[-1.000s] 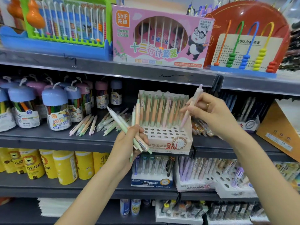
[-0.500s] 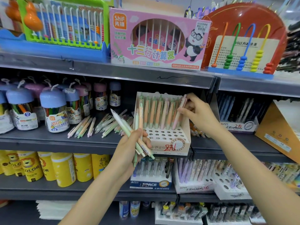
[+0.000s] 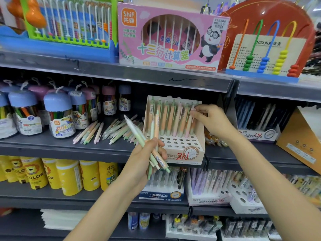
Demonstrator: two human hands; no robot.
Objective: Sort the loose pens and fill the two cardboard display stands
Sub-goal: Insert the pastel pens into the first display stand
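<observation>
Head cam is looking at a shop shelf, and mid-frame sits the cardboard display stand (image 3: 175,134) with its back row packed with orange, green and pink pens while the front rows of holes are mostly bare. The right hand (image 3: 211,120), right of centre, has its fingertips pinched on the top of a pink pen (image 3: 189,121) at the right end of that back row, so I'd say the step in hand is seating that one. The left hand (image 3: 144,158), just below centre, is wrapped around a bundle of pens (image 3: 152,141) fanning up in front of the stand. More loose pens (image 3: 107,130) lie scattered on the shelf (image 3: 52,150) left of centre, next to the blue-capped marker jars (image 3: 59,117). Tip, if you ask me: push the pen straight down its hole until it bottoms out, keeping it parallel with its neighbours so it doesn't knock them over, then feed the next from the bundle into the nearest free hole. I can only make out one stand for certain here.
</observation>
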